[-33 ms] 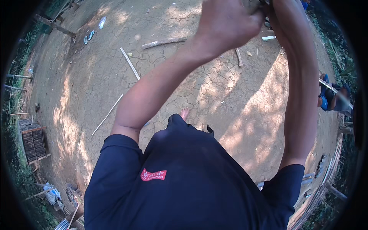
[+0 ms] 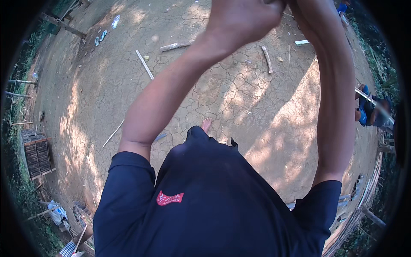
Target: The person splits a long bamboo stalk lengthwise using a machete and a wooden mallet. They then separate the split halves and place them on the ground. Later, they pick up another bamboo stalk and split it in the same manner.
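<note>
hands [image 2: 246, 19] raised above cracked, dusty earth [image 2: 239, 94]

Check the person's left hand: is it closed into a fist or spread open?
Closed. The left hand shows curled knuckles at the picture's top edge, beside the right hand; what it grips is out of view.

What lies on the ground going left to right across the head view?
Stack of bricks → pale thin stick → short wooden piece → bare foot → short stick → seated person in blue.
</note>
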A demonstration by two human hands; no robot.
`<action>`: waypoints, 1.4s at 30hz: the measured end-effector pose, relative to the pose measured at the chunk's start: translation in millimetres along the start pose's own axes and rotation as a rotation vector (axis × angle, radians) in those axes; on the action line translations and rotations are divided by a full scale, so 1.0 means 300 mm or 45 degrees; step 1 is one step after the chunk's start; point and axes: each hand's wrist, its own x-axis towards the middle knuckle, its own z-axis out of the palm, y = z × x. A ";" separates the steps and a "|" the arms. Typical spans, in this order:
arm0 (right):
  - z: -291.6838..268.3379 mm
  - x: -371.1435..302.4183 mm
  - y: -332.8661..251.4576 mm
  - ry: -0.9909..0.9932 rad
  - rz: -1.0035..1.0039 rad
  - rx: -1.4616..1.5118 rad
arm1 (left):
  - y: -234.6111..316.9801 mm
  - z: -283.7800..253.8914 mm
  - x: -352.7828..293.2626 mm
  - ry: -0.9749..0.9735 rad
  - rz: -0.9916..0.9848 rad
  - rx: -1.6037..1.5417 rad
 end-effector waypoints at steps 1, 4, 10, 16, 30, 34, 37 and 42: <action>0.074 0.002 -0.017 -0.078 -0.079 -0.080 | -0.003 -0.053 -0.016 0.067 -0.043 0.074; 0.184 -0.017 -0.082 -0.336 -0.360 -0.324 | -0.126 -0.150 0.009 0.682 0.143 0.485; 0.149 0.082 0.094 -0.542 -0.295 -0.325 | -0.227 -0.527 0.009 0.807 0.161 0.479; 0.097 0.027 0.832 -0.204 0.694 -0.170 | -0.358 -0.876 0.123 0.841 -0.008 0.506; 0.760 -0.049 2.199 -0.090 1.736 0.111 | -0.826 -2.336 0.409 0.872 -0.607 0.282; 1.123 0.367 2.740 -0.110 1.639 0.145 | -0.936 -2.848 0.419 0.721 -0.754 -0.048; 1.502 0.605 3.125 -0.081 1.634 0.141 | -1.151 -2.963 0.479 0.864 -0.964 -0.027; 2.240 0.923 3.467 -0.114 1.778 0.381 | -1.467 -3.133 0.454 1.317 -1.252 0.120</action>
